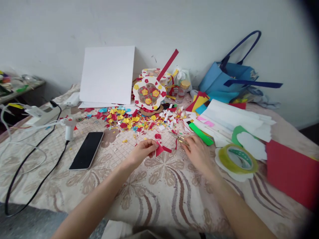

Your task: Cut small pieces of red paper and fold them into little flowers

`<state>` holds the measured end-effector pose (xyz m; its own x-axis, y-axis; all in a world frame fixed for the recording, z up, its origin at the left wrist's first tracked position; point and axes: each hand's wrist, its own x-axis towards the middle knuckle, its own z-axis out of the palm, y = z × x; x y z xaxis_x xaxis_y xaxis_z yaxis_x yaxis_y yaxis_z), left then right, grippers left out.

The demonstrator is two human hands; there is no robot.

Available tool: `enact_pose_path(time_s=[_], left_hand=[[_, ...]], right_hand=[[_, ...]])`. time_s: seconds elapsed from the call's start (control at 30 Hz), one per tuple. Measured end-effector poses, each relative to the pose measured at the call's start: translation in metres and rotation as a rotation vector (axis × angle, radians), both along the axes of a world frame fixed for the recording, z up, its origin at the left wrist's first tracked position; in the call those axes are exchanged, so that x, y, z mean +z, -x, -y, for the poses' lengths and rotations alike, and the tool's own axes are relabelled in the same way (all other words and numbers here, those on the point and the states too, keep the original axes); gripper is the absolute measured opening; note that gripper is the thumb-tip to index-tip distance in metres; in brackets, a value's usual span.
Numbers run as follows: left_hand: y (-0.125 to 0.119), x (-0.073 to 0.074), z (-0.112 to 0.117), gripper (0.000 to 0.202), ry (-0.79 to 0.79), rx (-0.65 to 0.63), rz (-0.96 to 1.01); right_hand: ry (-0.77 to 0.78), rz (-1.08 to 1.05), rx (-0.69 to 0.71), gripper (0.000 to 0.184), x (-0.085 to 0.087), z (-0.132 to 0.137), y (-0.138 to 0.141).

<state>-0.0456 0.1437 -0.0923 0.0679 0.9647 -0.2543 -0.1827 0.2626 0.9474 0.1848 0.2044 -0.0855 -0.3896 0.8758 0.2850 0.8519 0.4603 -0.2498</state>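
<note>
Head view: the left hand (146, 148), just below the centre of the frame, pinches a small red paper piece (159, 150) between thumb and fingers, while the right hand (197, 150), right of centre, has its fingers curled around the handles of the scissors (181, 139), the blades directed toward the upper left. Coloured paper scraps (128, 121) lie above the hands, a dark-screened phone (87, 151) at left, and a yellowish tape roll (225, 162) at lower right.
</note>
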Motion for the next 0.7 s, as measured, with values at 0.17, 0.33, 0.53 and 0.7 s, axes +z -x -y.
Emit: enact_pose_path(time_s=[0.17,0.33,0.53,0.7], left_hand=[[-0.012,-0.003,0.003,0.037,0.051,-0.001,0.128],[-0.023,-0.002,0.010,0.036,0.074,-0.063,0.157],[-0.028,-0.007,0.014,0.033,0.011,-0.146,-0.047],[-0.028,-0.007,0.016,0.032,0.042,-0.159,-0.048]], right_hand=[[0.453,-0.572,0.290,0.022,0.001,0.016,0.019],[0.705,-0.783,0.317,0.016,-0.003,0.032,0.037],[0.662,-0.756,0.303,0.006,-0.008,0.033,0.036],[0.615,-0.752,0.359,0.010,-0.005,0.037,0.034]])
